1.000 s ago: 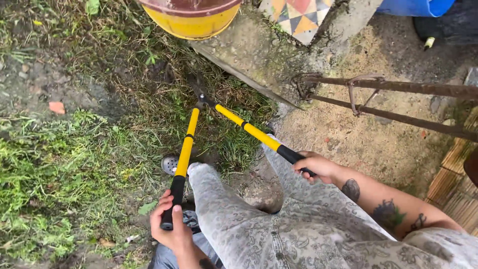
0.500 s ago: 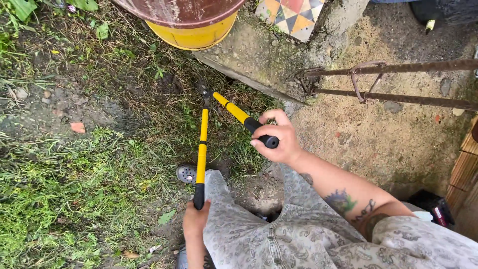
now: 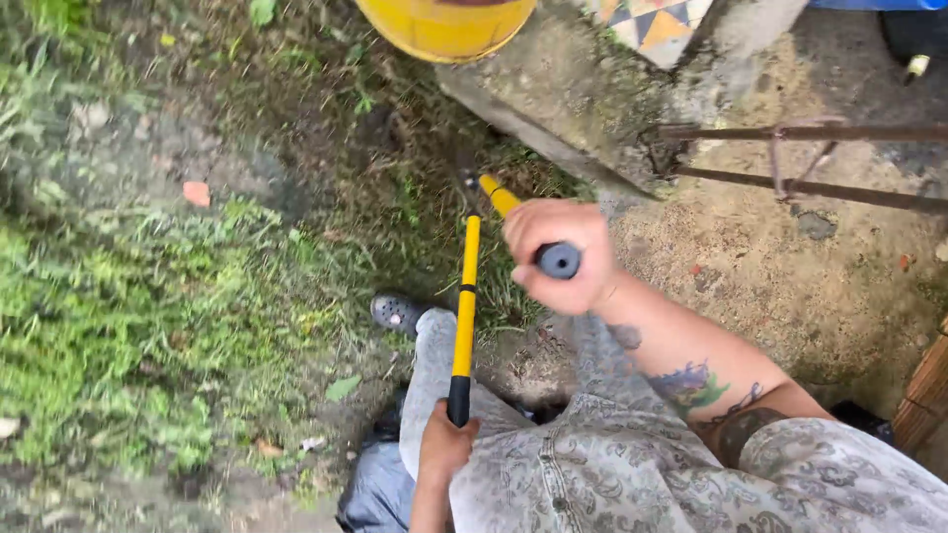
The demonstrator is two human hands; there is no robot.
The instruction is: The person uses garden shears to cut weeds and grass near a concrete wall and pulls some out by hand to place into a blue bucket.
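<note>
**Both hands closed on long-handled shears over the grass**

The right hand (image 3: 556, 255) is wrapped tight round the black grip at the end of one handle of the long-handled shears (image 3: 465, 296), the round butt of that grip facing up toward the camera. The left hand (image 3: 444, 446) is closed round the black grip of the other handle, lower in the picture and close against the person's patterned trousers (image 3: 553, 474). From the two fists the yellow handles run away and meet just beyond the right hand — the blades there are blurred and dark against the ground, so how far they are parted cannot be told.

Beside the left handle, a grey perforated shoe (image 3: 397, 312) rests on the grass (image 3: 118, 326), which spreads out to the left of the left hand. Beyond the blades sits a yellow drum (image 3: 444, 25) at the edge of a concrete slab (image 3: 583, 99). To the right of the right hand lies bare sandy ground (image 3: 790, 266) — rusty metal bars (image 3: 820, 188) cross above it.
</note>
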